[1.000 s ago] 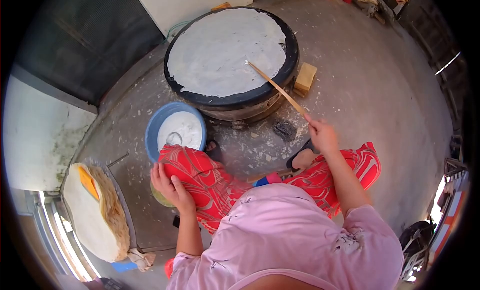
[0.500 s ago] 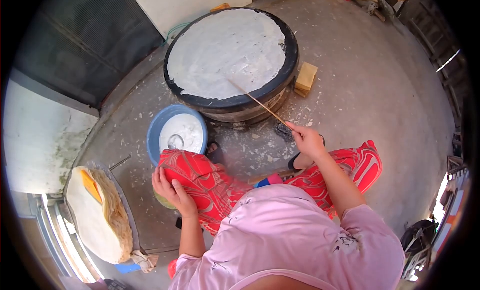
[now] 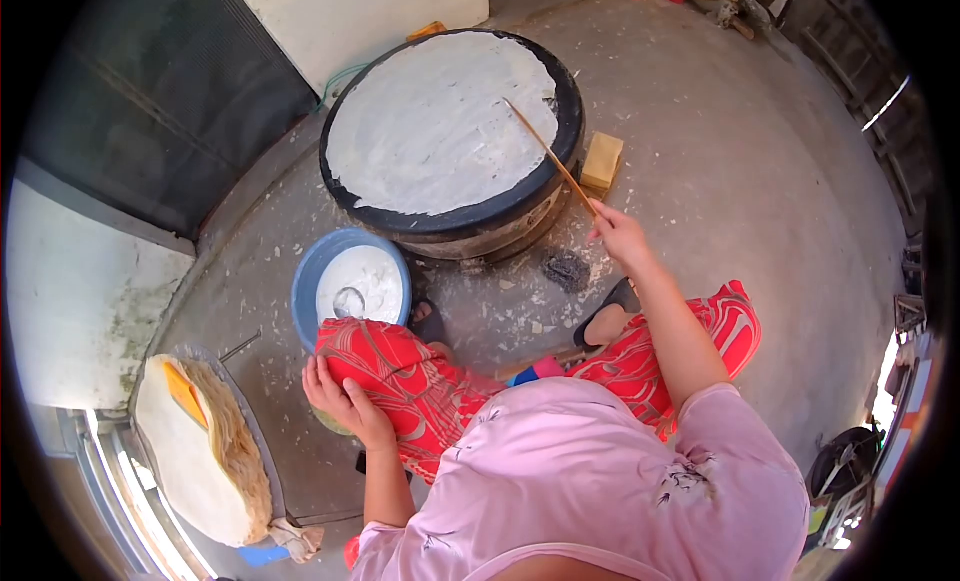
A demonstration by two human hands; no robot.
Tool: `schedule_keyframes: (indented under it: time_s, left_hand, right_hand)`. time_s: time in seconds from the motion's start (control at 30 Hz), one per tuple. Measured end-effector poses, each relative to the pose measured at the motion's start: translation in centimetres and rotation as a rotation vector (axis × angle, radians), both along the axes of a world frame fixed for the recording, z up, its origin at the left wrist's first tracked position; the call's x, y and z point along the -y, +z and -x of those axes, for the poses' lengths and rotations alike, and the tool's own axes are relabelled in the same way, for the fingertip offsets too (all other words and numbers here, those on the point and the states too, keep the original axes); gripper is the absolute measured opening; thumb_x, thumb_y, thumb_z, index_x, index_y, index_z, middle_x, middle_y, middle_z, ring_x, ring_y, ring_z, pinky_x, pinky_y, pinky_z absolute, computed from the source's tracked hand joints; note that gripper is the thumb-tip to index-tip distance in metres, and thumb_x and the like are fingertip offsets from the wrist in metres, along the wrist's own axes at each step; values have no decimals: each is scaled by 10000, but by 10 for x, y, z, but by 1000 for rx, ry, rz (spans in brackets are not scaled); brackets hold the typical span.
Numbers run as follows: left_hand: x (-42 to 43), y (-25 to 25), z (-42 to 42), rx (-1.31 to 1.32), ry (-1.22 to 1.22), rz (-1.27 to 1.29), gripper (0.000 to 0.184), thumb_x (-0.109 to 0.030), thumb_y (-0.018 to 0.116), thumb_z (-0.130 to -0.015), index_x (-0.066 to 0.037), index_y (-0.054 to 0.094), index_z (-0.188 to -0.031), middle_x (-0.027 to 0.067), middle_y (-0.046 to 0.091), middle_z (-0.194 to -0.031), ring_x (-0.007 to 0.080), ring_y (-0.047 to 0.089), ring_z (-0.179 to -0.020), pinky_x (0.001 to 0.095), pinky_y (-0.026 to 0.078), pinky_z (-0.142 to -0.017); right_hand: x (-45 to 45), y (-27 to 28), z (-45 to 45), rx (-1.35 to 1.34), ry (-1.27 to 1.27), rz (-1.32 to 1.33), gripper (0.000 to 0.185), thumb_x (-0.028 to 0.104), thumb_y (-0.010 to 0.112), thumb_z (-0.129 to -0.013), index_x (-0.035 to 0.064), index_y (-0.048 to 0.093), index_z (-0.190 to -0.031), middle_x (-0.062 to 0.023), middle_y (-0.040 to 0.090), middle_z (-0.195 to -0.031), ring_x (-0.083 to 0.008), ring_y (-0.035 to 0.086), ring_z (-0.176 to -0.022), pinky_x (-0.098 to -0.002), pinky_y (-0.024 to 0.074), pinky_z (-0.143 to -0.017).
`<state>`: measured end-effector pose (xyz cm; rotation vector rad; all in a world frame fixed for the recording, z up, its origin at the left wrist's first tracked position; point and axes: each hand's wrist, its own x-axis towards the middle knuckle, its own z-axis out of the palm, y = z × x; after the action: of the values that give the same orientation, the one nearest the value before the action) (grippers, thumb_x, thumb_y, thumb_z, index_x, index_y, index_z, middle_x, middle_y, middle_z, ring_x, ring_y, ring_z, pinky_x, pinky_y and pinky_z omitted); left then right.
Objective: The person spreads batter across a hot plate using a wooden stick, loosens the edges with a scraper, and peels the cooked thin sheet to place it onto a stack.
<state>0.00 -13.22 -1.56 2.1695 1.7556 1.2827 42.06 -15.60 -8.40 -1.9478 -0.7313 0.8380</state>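
Note:
A thin wooden stick [image 3: 552, 153] is gripped in my right hand [image 3: 622, 237], its tip over the right part of a white batter layer [image 3: 440, 121]. That layer covers most of a large round griddle with a black rim [image 3: 450, 221]. My left hand [image 3: 348, 401] rests with fingers spread on my red patterned trouser leg [image 3: 400, 376] and holds nothing. Just beyond that knee is a blue basin [image 3: 305, 296] of white batter [image 3: 372, 281], with a round ladle [image 3: 349, 302] in it.
A yellow block [image 3: 602, 161] lies right of the griddle. At the lower left stands a stack of thin flat sheets [image 3: 190, 461] with an orange piece [image 3: 186, 393] on top. A dark clump [image 3: 567, 271] lies on the floor near my right foot [image 3: 607, 323].
The stick's tip has swung from the griddle's near middle toward its right side, and my right hand has moved up. My left hand stays on my leg. The view has shifted slightly.

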Motion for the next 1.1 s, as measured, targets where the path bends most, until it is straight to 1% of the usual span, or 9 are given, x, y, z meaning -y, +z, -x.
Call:
schedule_keyframes:
  time_s: [0.1, 0.23, 0.33, 0.4, 0.53, 0.6, 0.77, 0.83, 1.1]
  left_hand:
    - [-1, 0, 0, 4, -6, 6, 456, -304, 356, -898, 18, 414, -1216, 187, 365, -1284, 350, 294, -1201, 448, 195, -1001]
    - [-1, 1, 1, 1, -7, 7, 460, -309, 360, -897, 16, 411, -1219, 187, 365, -1285, 351, 291, -1203, 451, 194, -1000]
    - [-1, 1, 1, -1, -3, 6, 463, -312, 361, -897, 13, 408, -1223, 185, 365, -1285, 352, 288, -1205, 454, 193, -1001]
    - [-2, 0, 2, -7, 0, 7, 462, -311, 361, -897, 12, 407, -1224, 183, 365, -1286, 355, 286, -1206, 458, 190, -1002]
    - [-2, -1, 3, -6, -6, 12, 465, -314, 362, -895, 10, 406, -1226, 183, 369, -1282, 359, 284, -1206, 462, 187, -1003]
    - [-3, 0, 3, -6, -9, 9, 465, -308, 356, -893, 15, 404, -1225, 185, 375, -1276, 362, 283, -1206, 466, 185, -1003]
    - [-4, 5, 2, -6, -8, 23, 470, -303, 355, -889, 23, 402, -1223, 186, 379, -1272, 365, 283, -1206, 466, 177, -1005]
    - [-3, 6, 2, -10, 5, 30, 471, -301, 358, -887, 26, 401, -1223, 186, 378, -1273, 366, 282, -1206, 465, 174, -1006]
    - [-1, 6, 8, 70, 1, 17, 470, -277, 425, -853, 21, 418, -1217, 183, 383, -1264, 368, 273, -1216, 461, 172, -1004]
  right_hand:
    - [-5, -4, 17, 393, 154, 45, 334, 176, 456, -851, 194, 537, -1174, -87, 617, -753, -183, 567, -613, -315, 444, -582]
    - [-19, 0, 13, 165, 68, -127, 332, 189, 471, -838, 267, 545, -1153, -145, 617, -822, -270, 591, -696, -337, 456, -655]
    - [-15, 24, 21, 320, -46, 167, 334, 189, 482, -831, 286, 548, -1144, -176, 601, -864, -309, 582, -763, -331, 452, -689]
    - [-5, 25, 34, 482, 275, 64, 339, 175, 490, -827, 250, 545, -1152, -171, 601, -883, -304, 581, -783, -345, 455, -684]
    - [-4, 0, 13, 220, 115, -165, 331, 168, 492, -824, 231, 553, -1144, -166, 598, -906, -310, 580, -797, -361, 458, -687]
    - [9, 9, 33, 401, 58, 232, 349, 94, 511, -828, 195, 551, -1159, -112, 626, -851, -137, 546, -680, -269, 437, -649]
    - [23, -2, 100, 268, 625, -160, 318, 83, 480, -866, 147, 543, -1171, -34, 619, -781, -104, 544, -630, -243, 461, -605]
    - [9, 17, 125, -332, 523, 54, 323, 94, 471, -877, 136, 524, -1193, -33, 592, -726, -68, 527, -599, -216, 455, -561]
    - [-97, -57, 202, -8, 679, 146, 542, 5, 510, -790, 138, 388, -1302, -41, 593, -746, -104, 520, -584, -250, 440, -540]
